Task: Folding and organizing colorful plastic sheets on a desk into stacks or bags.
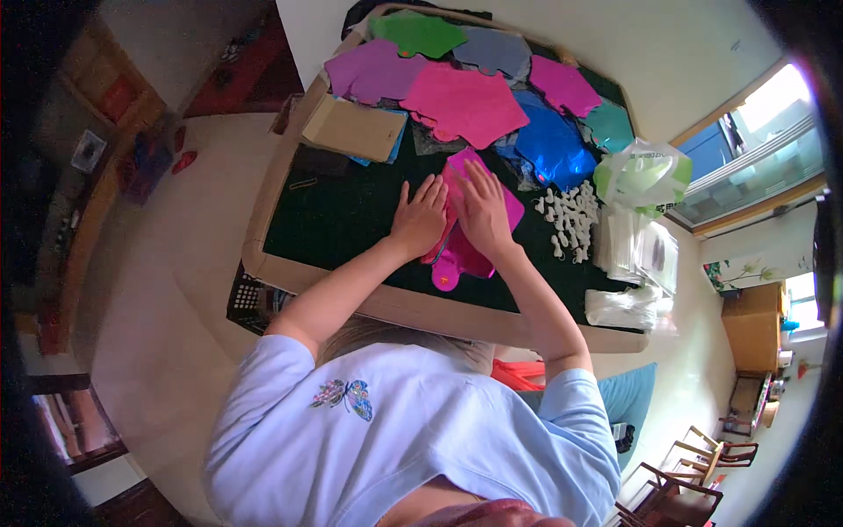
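Near the front middle of the green-topped table lies a shiny magenta sheet [514, 209], folded over, with a rounded tab [446, 274] at its near end. My left hand [421, 220] rests flat along its left edge, fingers stretched out, where a red strip of the folded piece shows. Across the upper part of the sheet, my right hand [481, 211] is pressed flat with its fingers spread. Neither hand grips anything. What lies under the palms is hidden. Just beyond is a larger pink sheet [470, 101] of similar shape.
Purple [373, 75], green [417, 35] and blue sheets [553, 145] cover the far side. To the right are small white pieces [571, 220], clear plastic bags [623, 255] and a white-green bag [645, 176]. A cardboard piece [351, 130] lies left. Raised cardboard edging [281, 268] borders the table.
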`<state>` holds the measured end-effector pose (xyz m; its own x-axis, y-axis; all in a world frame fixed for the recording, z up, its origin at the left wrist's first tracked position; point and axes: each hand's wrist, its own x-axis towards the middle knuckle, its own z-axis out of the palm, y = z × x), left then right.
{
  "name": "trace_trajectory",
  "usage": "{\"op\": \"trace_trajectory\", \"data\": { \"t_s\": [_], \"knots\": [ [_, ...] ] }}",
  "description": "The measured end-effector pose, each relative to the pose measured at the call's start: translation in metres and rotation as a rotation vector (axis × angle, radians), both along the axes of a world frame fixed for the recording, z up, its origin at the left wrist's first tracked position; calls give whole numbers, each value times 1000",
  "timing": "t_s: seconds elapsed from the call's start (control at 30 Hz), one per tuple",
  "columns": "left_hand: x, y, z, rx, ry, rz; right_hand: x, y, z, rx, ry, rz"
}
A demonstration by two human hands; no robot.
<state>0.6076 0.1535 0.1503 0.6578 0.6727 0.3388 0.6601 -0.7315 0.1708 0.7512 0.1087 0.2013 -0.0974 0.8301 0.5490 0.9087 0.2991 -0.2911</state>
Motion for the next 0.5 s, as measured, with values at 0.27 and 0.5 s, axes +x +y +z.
{"op": "trace_trajectory", "data": {
  "t_s": [0.27, 0.5],
  "knots": [
    [-1, 32, -9, -217, -211, 9, 5, 9, -43, -115, -81, -47],
    [9, 48, -17, -115, -38, -69, 17, 20, -50, -117, -102, -86]
  ]
}}
